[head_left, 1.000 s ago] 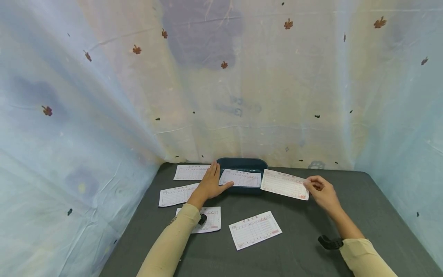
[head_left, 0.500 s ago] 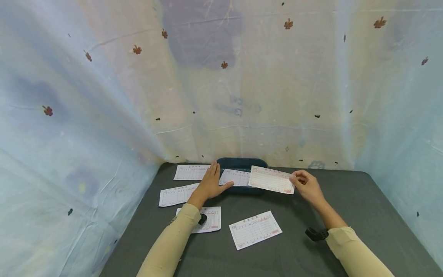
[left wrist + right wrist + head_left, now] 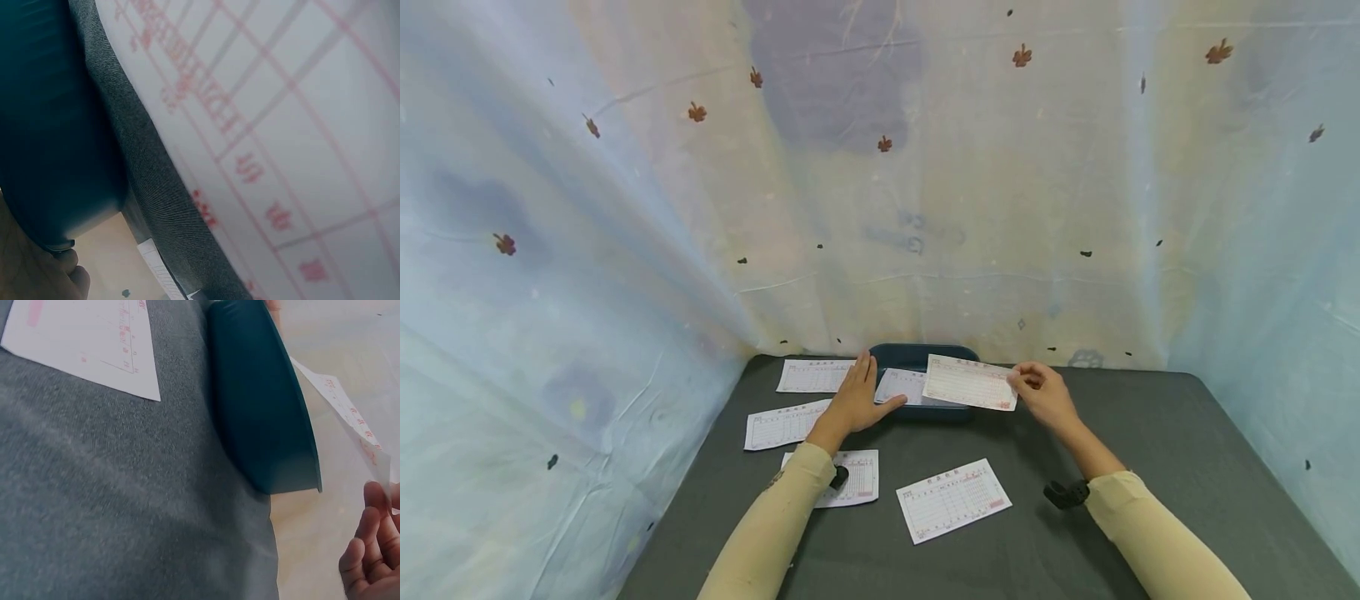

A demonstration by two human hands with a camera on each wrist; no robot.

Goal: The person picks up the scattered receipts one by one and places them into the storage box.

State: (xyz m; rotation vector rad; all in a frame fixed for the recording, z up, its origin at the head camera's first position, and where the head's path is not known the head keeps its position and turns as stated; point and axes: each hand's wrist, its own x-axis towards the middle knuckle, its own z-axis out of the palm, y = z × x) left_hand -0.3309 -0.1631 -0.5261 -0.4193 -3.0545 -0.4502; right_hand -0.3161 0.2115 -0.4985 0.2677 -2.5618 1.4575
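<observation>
My right hand (image 3: 1047,398) pinches the right end of a printed paper form (image 3: 970,383), holding it slantwise above a dark teal plastic tray (image 3: 966,412). In the right wrist view, fingers and thumb (image 3: 375,540) meet at the corner of the held form (image 3: 350,409), which bends slightly above the tray rim. Another form (image 3: 898,386) lies inside the tray, partly covered by the held one. At the tray's left side my left hand (image 3: 848,400) rests with straight fingers and the thumb spread along the front rim. The left wrist view shows its fingertips at the tray wall (image 3: 56,137).
On the dark grey tabletop (image 3: 1045,550) lie several more printed forms: one (image 3: 953,500) in front of the tray, others (image 3: 812,375) to the left, one (image 3: 857,477) partly under the left forearm. A patterned curtain (image 3: 880,208) hangs behind and beside the table.
My right hand has moved left with the form, carrying it from beside the tray to over its right half. The left hand has stayed in place.
</observation>
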